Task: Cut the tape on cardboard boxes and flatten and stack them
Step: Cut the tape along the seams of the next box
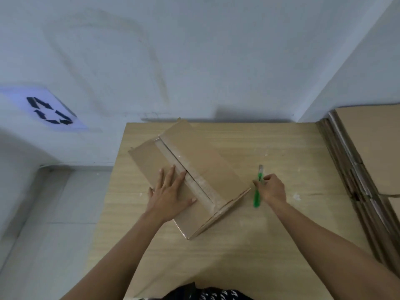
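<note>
Our right hand grips the green knife; our left hand lies flat on the box by the left edge of the table.

Pale wooden table, white wall — recycling sign at left, tiled floor

Matt cardboard, pale wood, a touch of plastic.
The box is plain brown cardboard, matt, with glossy clear tape along its seam. The worktop is smooth light wood grain, flecked white. The cutter has a shiny green plastic handle and a grey metal tip. The stack is dull cardboard too.
</note>
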Motion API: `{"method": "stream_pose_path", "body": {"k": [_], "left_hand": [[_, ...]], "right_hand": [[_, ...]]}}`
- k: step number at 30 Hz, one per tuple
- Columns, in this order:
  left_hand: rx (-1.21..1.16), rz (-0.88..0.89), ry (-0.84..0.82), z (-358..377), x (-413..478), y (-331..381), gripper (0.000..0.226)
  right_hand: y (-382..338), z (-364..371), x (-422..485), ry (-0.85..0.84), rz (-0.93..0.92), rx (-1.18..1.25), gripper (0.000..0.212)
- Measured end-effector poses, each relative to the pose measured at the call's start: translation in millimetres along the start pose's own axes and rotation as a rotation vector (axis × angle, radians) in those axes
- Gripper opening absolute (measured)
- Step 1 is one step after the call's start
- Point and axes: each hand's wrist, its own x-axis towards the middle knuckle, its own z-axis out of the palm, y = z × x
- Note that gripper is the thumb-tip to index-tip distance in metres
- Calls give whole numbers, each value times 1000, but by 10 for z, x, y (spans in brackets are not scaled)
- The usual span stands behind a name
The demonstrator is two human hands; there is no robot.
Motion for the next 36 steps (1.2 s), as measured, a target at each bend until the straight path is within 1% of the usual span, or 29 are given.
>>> {"method": "stream_pose_path", "body": {"k": [2,3,6,8,10,11,12,14,17,19,20,22,25,27,30,33,36], "left_hand": [[19,-14,-1,25,-83,68,95],[40,-15,30,33,-137,102,93],[100,43,214,18,-229,155,71],[35,28,334,-50,-173,109,59],[-62,-48,464,-150,-9,-31,61],[-103,-92,503,-216,96,-125,65],[-133,-129,513,-285,203,-214,68],[-157,-174,466,-408,396,-357,66],[-198,-200,379,-480,604,-480,49],[-231,-179,374,-444,660,-485,39],[-264,-162,377,-400,672,-475,35],[-367,-142,398,-277,667,-428,31],[-465,-181,503,-65,602,-376,25],[-441,-199,567,36,572,-375,26],[-435,-213,600,68,572,-376,34],[-407,-305,545,13,621,-312,48],[-366,-354,524,10,671,-273,51]], "right_hand": [[45,14,72,-26,-37,-127,41],[49,7,101,-38,-64,-174,38],[25,-73,212,-93,-79,-191,29],[-6,-153,282,-139,-78,-180,32],[-74,-268,302,-115,-119,-148,36],[-122,-329,304,-77,-154,-118,34],[-188,-398,280,-40,-188,-86,30],[-372,-519,197,24,-267,-26,22],[-652,-590,61,53,-388,41,21],[-871,-572,-106,19,-487,4,13],[-984,-523,-195,-7,-538,-28,12],[-1191,-367,-381,-74,-631,-94,21],[-1406,-47,-638,-182,-776,-251,32],[-1487,148,-755,-212,-850,-414,34],[-1631,314,-874,-178,-939,-591,36],[-1764,383,-897,-177,-1017,-674,36],[-1838,446,-836,-177,-1069,-742,36]]}}
